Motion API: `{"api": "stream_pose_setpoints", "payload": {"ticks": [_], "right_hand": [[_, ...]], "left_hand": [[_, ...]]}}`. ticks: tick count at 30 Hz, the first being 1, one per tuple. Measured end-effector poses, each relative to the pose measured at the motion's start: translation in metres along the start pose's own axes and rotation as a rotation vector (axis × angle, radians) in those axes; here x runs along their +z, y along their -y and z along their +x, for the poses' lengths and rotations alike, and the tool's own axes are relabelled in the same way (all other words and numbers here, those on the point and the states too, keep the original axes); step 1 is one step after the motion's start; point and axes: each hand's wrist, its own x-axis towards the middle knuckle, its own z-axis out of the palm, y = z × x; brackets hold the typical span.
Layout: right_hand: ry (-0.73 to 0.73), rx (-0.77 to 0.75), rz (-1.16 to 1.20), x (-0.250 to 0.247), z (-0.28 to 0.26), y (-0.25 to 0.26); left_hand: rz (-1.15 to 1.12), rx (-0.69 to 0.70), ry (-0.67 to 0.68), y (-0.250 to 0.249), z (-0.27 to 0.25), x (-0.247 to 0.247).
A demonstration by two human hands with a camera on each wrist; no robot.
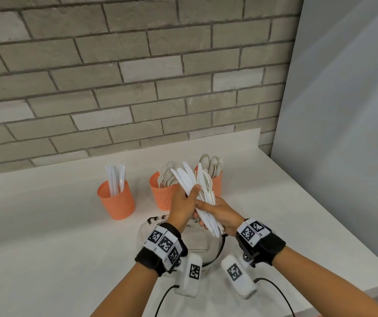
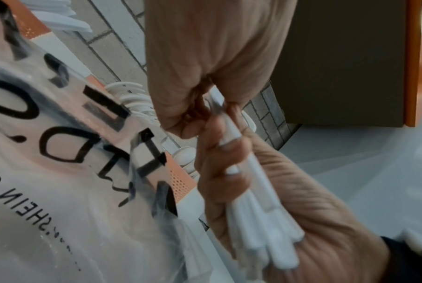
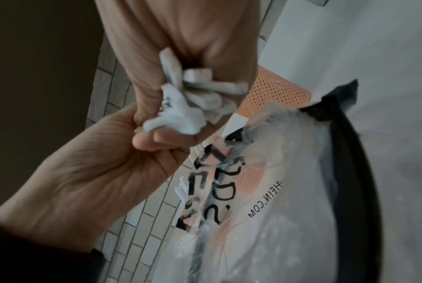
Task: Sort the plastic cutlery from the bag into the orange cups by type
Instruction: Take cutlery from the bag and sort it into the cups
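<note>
Both hands hold one bundle of white plastic cutlery (image 1: 188,179) above the bag (image 1: 197,244), its knife blades fanned up and to the left. My left hand (image 1: 182,208) grips the bundle at its middle. In the left wrist view its fingers (image 2: 188,122) pinch a single piece. My right hand (image 1: 223,215) is wrapped round the handle ends (image 3: 200,90). Behind stand three orange mesh cups. The left cup (image 1: 117,202) holds knives, the middle cup (image 1: 160,195) forks, the right cup (image 1: 216,184) spoons.
The translucent bag (image 2: 60,191) with black lettering and a black strap (image 3: 350,153) lies on the white counter (image 1: 46,225) under my hands. A grey brick wall (image 1: 114,76) runs close behind the cups. The counter's edge (image 1: 320,225) slants away at the right.
</note>
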Motion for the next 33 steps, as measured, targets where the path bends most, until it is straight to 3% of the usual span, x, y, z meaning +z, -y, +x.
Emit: {"api": "stream_pose_setpoints", "payload": {"ticks": [3,8,14,16,21,24,33], "right_hand": [[-0.011,0.049,-0.046,-0.002,0.001,0.0],[-0.017,0.113,-0.066,-0.005,0.002,-0.001],[-0.058,0.127,-0.061,-0.01,0.001,-0.003],[-0.076,0.126,-0.026,-0.013,0.003,-0.005],[-0.146,0.075,-0.049,-0.012,0.008,-0.006],[-0.158,0.028,-0.098,-0.011,0.008,-0.007],[-0.018,-0.051,-0.19,-0.017,0.001,-0.006]], "left_hand": [[-0.021,-0.029,-0.017,0.003,0.001,0.001],[-0.154,-0.079,-0.224,0.0,0.006,-0.001],[-0.423,-0.117,-0.335,-0.004,0.018,-0.016],[-0.415,-0.137,-0.302,-0.007,0.017,-0.016],[-0.085,-0.153,-0.135,-0.007,0.001,-0.002],[-0.039,-0.128,-0.08,-0.005,-0.004,0.006],[0.03,-0.129,0.0,-0.01,-0.004,0.011]]}}
